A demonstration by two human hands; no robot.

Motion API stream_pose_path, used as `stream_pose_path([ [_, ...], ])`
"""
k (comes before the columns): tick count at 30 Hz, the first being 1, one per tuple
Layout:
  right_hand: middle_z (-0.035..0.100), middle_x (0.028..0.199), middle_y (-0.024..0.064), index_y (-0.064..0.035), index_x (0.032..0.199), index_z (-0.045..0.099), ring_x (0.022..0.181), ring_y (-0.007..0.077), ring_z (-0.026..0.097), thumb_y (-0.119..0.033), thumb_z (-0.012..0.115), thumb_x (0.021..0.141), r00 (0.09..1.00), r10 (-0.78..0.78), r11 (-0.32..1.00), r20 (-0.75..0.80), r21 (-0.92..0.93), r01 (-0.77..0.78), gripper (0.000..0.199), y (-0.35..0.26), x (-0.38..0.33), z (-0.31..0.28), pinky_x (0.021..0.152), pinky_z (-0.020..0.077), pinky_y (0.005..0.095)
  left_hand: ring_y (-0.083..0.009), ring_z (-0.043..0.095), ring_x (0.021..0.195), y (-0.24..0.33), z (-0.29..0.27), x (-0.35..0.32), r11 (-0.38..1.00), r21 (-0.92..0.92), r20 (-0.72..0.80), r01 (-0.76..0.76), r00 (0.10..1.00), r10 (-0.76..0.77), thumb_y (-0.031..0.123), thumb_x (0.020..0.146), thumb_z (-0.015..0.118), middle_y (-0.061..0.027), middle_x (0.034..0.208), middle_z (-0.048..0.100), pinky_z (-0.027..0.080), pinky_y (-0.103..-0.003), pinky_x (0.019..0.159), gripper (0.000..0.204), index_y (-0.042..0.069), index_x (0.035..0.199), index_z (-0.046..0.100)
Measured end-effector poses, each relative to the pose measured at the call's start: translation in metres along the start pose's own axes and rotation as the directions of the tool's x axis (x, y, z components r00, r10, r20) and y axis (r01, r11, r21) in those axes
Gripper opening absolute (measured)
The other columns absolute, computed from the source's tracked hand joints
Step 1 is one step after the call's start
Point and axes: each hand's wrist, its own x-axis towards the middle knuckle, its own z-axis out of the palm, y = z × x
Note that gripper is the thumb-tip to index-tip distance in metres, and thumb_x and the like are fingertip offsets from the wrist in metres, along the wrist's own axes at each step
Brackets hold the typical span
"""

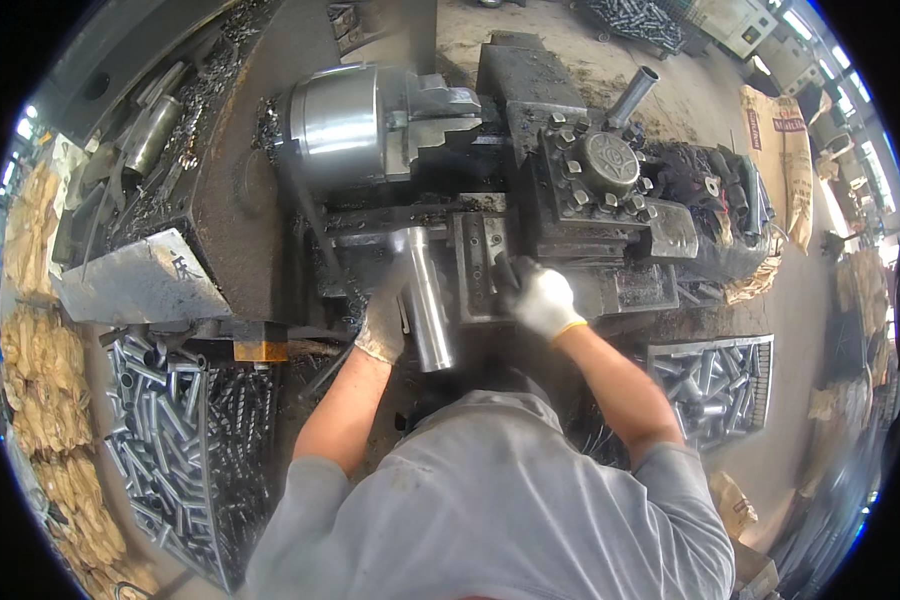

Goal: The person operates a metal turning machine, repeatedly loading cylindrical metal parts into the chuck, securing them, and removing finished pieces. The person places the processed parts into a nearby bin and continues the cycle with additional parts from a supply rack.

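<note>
In front of the torso, on the near side of a lathe, a bright steel tube (pixel 427 305) sits just right of the left hand (pixel 382 325) and left of the right hand (pixel 545 302); the left is nearer, touching it. Left gloved fingers appear wrapped about the tube from its left side, partly hidden and blurred. Right glove half-curled at the carriage (pixel 475 255); dark shape at its fingertips, handle or soiled cloth, cannot tell, nor whether anything is gripped. Tube's long axis runs away from the body, leaning slightly left at the far end, thus roughly crosswise to the axis of the chuck (pixel 340 125), which lies beyond and to the left. Carriage stands between tube and right hand; tool post (pixel 605 165) rises beyond the right hand. Heaps of tubes flank the person: left heap (pixel 160 430), right heap (pixel 710 390).
</note>
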Motion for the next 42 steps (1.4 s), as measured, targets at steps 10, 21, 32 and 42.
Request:
stream_pose_path([
  [10, 0.076, 0.114, 0.0145, 0.0046, 0.133, 0.067, 0.103, 0.0199, 0.072, -0.032, 0.091, 0.078, 0.915, 0.031, 0.661, 0.403, 0.678, -0.321, 0.071, -0.068, 0.024, -0.053, 0.094, 0.0591, 0.0361, -0.0268, 0.064, 0.128, -0.002, 0.077, 0.025, 0.936, -0.031, 0.204, -0.352, 0.914, 0.350, 0.057, 0.108, 0.055, -0.0113, 0.138, 0.068, 0.047, -0.043, 0.114, 0.063, 0.007, 0.146, 0.057],
  [21, 0.078, 0.106, 0.0212, -0.0010, 0.132, 0.065, 0.094, 0.0380, 0.078, -0.017, 0.077, 0.077, 0.788, -0.610, 0.698, 0.083, -0.413, 0.585, 0.058, -0.075, 0.165, -0.259, 0.084, 0.0647, 0.0447, -0.0341, 0.068, 0.130, 0.006, 0.075, 0.094, 0.187, 0.863, 0.240, -0.469, 0.707, 0.665, 0.020, 0.096, 0.079, -0.0199, 0.142, 0.068, 0.055, -0.040, 0.107, 0.052, 0.003, 0.141, 0.061],
  [32, 0.078, 0.106, 0.0235, -0.0015, 0.125, 0.070, 0.100, 0.0392, 0.076, -0.041, 0.087, 0.064, 0.768, -0.289, 0.822, 0.572, -0.263, 0.505, 0.075, -0.022, 0.305, -0.156, 0.090, 0.0592, 0.0462, -0.0150, 0.066, 0.085, -0.076, -0.161, -0.089, 0.904, 0.358, -0.802, -0.233, 0.420, 0.426, 0.030, 0.103, 0.075, -0.0039, 0.095, 0.071, 0.056, -0.032, 0.075, 0.026, 0.006, 0.111, 0.073],
  [42, 0.078, 0.092, 0.0257, -0.0012, 0.095, 0.081, 0.088, 0.0392, 0.077, -0.037, 0.086, 0.069, 0.788, -0.195, 0.786, 0.584, -0.387, 0.482, 0.044, -0.013, 0.323, -0.148, 0.080, 0.0593, 0.0478, -0.0175, 0.059, 0.078, -0.009, -0.203, -0.137, 0.834, -0.244, -0.728, -0.495, 0.662, 0.179, 0.050, 0.110, 0.052, 0.0007, 0.088, 0.065, 0.044, -0.037, 0.064, 0.033, 0.021, 0.103, 0.066],
])
